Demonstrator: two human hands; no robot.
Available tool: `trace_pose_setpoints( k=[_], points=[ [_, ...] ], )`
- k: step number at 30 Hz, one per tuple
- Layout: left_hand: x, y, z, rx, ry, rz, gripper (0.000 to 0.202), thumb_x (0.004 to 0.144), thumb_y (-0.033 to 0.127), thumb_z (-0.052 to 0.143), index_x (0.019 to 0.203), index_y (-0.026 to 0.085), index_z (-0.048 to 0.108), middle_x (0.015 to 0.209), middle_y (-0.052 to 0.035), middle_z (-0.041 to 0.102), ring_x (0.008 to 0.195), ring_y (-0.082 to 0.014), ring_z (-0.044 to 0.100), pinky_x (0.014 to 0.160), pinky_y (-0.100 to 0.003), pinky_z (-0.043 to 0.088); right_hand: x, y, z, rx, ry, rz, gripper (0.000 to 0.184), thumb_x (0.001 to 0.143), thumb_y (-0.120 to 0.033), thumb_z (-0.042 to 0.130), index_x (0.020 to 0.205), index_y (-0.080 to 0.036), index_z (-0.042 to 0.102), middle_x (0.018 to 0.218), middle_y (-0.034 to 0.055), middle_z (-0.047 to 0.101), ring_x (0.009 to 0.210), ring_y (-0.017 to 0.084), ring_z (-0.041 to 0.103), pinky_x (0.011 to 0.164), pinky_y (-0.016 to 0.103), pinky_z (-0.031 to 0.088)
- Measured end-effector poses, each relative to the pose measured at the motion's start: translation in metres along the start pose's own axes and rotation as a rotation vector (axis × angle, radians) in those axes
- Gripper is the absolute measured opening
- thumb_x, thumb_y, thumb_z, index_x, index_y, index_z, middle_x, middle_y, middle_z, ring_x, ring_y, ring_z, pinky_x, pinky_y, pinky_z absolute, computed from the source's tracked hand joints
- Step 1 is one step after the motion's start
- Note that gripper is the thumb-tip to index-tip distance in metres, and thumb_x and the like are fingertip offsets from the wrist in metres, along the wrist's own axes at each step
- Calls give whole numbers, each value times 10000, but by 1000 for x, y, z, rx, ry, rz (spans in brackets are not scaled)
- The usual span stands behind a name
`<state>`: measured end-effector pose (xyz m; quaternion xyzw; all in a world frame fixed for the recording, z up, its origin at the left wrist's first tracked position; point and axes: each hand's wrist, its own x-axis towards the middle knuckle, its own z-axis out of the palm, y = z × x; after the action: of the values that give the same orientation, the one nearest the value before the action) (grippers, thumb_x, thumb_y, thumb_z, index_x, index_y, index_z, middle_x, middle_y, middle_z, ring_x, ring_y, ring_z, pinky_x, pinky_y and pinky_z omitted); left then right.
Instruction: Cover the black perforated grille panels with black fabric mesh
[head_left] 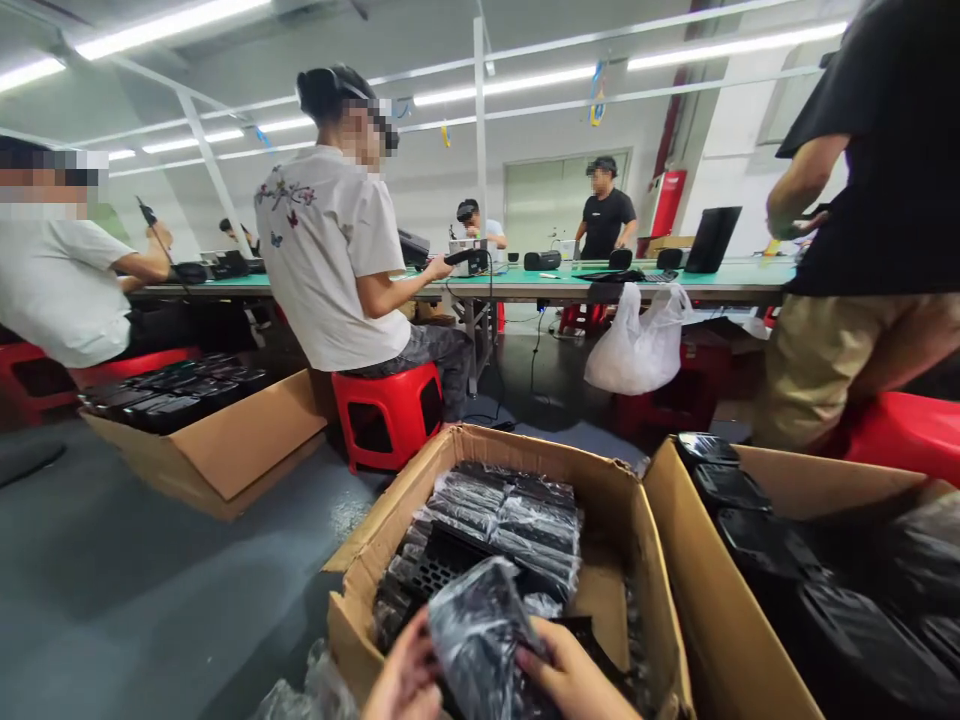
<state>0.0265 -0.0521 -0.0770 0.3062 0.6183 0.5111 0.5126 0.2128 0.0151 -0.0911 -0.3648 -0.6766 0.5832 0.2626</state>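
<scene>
A black part in a clear plastic bag (480, 625) is held up over the near side of an open cardboard box (651, 560). My right hand (574, 675) grips its right edge, the thumb pressed on the front. At the left edge, my left hand (409, 670) has its fingers curled against the plastic; some fingertips are hidden behind the bag. Beneath, the box holds rows of similar bagged black parts (536, 530). An unwrapped black part with a grid of holes (439, 560) lies on top of them, just beyond my hands.
At right stands another cardboard box (750, 620) with black housings (765, 545). Crumpled plastic (307, 690) lies at lower left. A third box (247, 440) of black parts is on the floor, near a person on a red stool (386, 410). Other people work along a green-topped bench (510, 283).
</scene>
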Motion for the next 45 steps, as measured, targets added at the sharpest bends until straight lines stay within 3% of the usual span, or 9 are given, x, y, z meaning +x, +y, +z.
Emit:
trace_pose_setpoints(
  k=[2, 5, 9, 15, 19, 23, 29, 37, 45],
  points=[
    [3, 32, -10, 168, 2, 85, 618, 482, 539, 638, 1013, 229, 574, 878, -65, 650, 715, -211, 586, 685, -304, 443, 2, -30, -11, -199, -195, -51, 187, 693, -276, 488, 777, -185, 629, 793, 14, 636, 798, 193, 551, 729, 264, 402],
    [10, 64, -15, 635, -96, 128, 245, 573, 442, 599, 594, 199, 620, 605, -31, 629, 617, -194, 552, 602, -254, 392, 13, -47, -21, -403, -307, -58, 143, 643, -192, 502, 722, -172, 620, 671, -16, 595, 643, 134, 508, 600, 211, 365],
    [19, 59, -10, 880, -1, 214, 308, 693, 394, 445, 445, 211, 456, 401, 24, 465, 439, -131, 444, 519, -233, 318, 27, -33, -34, -442, -324, 39, 131, 627, -204, 523, 723, -161, 600, 643, -38, 539, 619, 111, 452, 565, 192, 336],
    [26, 20, 2, 653, 61, 158, 340, 727, 481, 305, 677, 195, 482, 503, 42, 464, 434, -114, 405, 470, -223, 316, 24, -5, -45, -322, -297, 85, 173, 580, -176, 560, 750, -157, 592, 695, -45, 535, 688, 123, 458, 628, 202, 350],
    [23, 18, 8, 803, 14, 220, 302, 671, 438, 432, 495, 192, 436, 462, 39, 411, 490, -119, 401, 497, -228, 292, 20, 7, -48, -263, -319, 112, 160, 577, -195, 575, 732, -157, 588, 655, -51, 523, 659, 116, 457, 611, 203, 349],
    [21, 23, 10, 755, 170, 289, 294, 721, 403, 364, 514, 206, 435, 478, 29, 438, 491, -129, 419, 528, -241, 319, 16, 27, -53, -131, -397, 175, 313, 496, -307, 682, 750, -154, 583, 611, -67, 506, 580, 91, 435, 530, 182, 349],
    [18, 13, 17, 179, 365, 314, 378, 638, 549, 487, 707, 184, 561, 666, -28, 606, 709, -185, 557, 671, -253, 422, 10, 53, -43, 183, -393, 270, 366, 477, -438, 701, 605, -128, 554, 521, -57, 492, 474, 65, 441, 481, 190, 375],
    [23, 38, 1, -532, 546, 38, 452, 396, 443, 734, 693, 178, 519, 552, 36, 585, 483, -111, 533, 473, -211, 404, 14, 49, -48, 323, -433, 237, 424, 588, -530, 606, 627, -114, 532, 513, 12, 570, 432, 100, 529, 437, 211, 391],
    [18, -12, 6, -211, 450, 34, 467, 451, 592, 636, 637, 171, 555, 498, 48, 527, 481, -81, 470, 463, -177, 372, 26, 59, -40, 116, -447, 303, 480, 516, -515, 666, 826, -166, 557, 745, 10, 602, 652, 134, 562, 560, 259, 436]
  ],
)
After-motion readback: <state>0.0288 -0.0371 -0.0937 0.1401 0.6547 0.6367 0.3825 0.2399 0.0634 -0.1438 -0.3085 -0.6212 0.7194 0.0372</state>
